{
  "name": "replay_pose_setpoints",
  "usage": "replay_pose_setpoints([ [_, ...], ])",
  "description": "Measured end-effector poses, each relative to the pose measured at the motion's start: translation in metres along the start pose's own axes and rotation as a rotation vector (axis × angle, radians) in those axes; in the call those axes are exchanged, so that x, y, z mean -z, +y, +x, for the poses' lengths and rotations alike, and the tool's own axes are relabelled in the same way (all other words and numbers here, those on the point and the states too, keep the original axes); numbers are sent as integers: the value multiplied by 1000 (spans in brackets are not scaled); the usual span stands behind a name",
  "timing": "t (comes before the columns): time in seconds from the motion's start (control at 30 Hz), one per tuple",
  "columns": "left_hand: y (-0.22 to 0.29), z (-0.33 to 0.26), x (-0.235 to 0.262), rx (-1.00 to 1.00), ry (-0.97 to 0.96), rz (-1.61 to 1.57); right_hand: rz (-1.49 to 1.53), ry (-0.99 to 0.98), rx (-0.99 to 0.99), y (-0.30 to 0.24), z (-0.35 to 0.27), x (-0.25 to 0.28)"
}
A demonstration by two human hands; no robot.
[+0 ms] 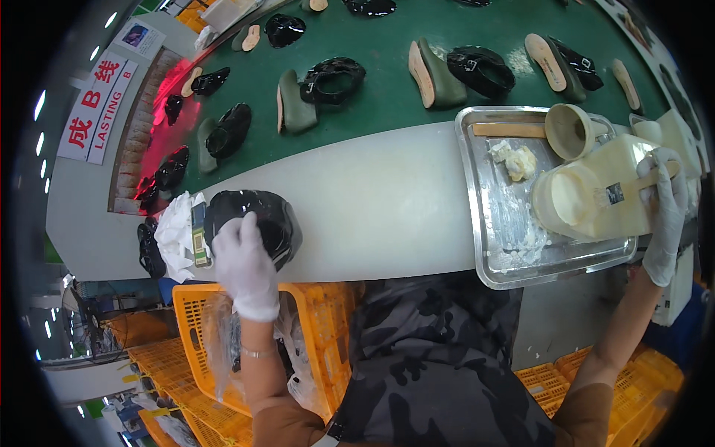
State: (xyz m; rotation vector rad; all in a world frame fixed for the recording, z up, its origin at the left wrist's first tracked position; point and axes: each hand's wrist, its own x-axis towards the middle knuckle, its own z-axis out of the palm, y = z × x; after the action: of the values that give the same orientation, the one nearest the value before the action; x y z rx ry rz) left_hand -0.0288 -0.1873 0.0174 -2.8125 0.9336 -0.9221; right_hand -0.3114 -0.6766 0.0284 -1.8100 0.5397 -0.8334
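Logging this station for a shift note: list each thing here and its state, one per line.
Left hand: gloved, resting on the black shoe upper.
Black shoe upper: lying on the white table, by white paper.
Right hand: gloved, gripping a brush handle.
Glue jug: open, tipped on its side.
Tray: smeared with white residue.
Funnel: lying sideways in the tray.

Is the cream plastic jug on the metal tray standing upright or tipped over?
Tipped: the cream plastic jug lies on its side in the metal tray, its wide open mouth facing left, with the right hand on it.
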Motion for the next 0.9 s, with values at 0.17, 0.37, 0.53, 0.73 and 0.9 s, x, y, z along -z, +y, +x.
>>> replay_pose_setpoints([
  [0.17, 27, -5, 33, 218, 239, -969, -64, 87, 29, -15, -4, -8],
  [0.37, 40, -3, -5, 434, -72, -1627, -91, 189, 117, -54, -46, -85],
  [0.53, 81, 0, -14, 261, -488, -1667, -359, 127, 346, -19, -86, -109],
  [0.73, 126, 7, -16, 480, -960, -2259, -420, 101, 460, 9, -86, -115],
  [0.9, 152, 5, -11, 704, -1144, -2191, -3, 103, 173, 1, -87, -107],
])
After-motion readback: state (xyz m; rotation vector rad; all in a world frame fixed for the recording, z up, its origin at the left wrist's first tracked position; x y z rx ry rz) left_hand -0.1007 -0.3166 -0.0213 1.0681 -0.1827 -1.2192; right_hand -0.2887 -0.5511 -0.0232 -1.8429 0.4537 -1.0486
